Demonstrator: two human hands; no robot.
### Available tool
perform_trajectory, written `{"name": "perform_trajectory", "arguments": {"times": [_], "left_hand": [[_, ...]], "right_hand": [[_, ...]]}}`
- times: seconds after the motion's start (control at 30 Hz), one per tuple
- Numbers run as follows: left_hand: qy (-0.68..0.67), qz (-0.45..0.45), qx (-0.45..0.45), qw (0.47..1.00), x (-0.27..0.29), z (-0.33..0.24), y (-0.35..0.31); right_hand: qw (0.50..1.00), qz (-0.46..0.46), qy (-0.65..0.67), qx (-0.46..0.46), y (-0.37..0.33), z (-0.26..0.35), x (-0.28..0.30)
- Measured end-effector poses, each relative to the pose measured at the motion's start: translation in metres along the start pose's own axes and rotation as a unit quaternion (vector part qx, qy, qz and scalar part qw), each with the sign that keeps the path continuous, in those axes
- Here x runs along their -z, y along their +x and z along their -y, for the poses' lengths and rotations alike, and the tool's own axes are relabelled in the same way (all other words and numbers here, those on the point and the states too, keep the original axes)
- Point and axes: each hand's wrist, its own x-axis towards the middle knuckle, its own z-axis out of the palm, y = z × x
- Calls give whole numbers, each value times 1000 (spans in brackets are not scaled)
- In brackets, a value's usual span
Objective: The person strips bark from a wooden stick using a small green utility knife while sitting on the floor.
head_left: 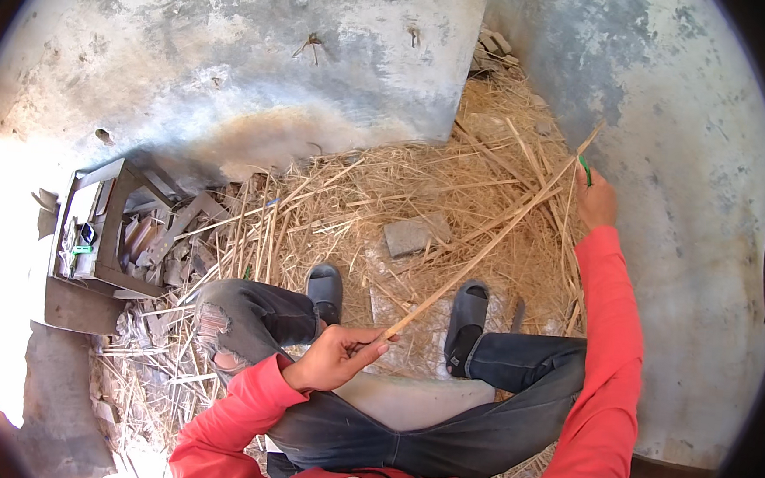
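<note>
A long, thin pale strip, like split bamboo or cane [477, 261], runs slanting from my lap up to the far right. Its near end is pinched between the thumb and fingers of my left hand [337, 359], above my bent left knee. My right hand [597, 201], arm stretched out, is closed on a small green object [585, 171] by the strip's far end. The object's kind is too small to tell, and whether those fingers also touch the strip is hidden.
Loose straw and split strips [314, 204] litter the floor. A grey brick-like block [416, 235] lies ahead of my feet; a narrow dark flat piece [518, 316] is by my right shoe. At left stands a wooden frame [108, 222] with small items on top. Walls [679, 257] close in ahead and right.
</note>
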Motion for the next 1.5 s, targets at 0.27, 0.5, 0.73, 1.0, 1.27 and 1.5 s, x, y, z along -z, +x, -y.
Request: {"name": "perform_trajectory", "arguments": {"times": [0.27, 0.5, 0.73, 1.0, 1.27, 1.5], "left_hand": [[-178, 70, 33, 981, 4, 13, -5], [-187, 18, 50, 981, 14, 32, -18], [-159, 38, 64, 984, 12, 30, -16], [-152, 80, 72, 983, 9, 26, -12], [-159, 99, 94, 978, 10, 29, -15], [-150, 110, 89, 979, 6, 27, -12]], "right_hand": [[993, -5, 115, -16, 6, 4, -14], [902, 384, 187, 64, 12, 15, 26], [979, 25, 185, 81, 2, 27, 36], [976, 70, 135, 157, 12, 8, 40], [963, 137, 207, 105, 15, -19, 34], [963, 81, 255, 8, 16, -38, 12]]}}
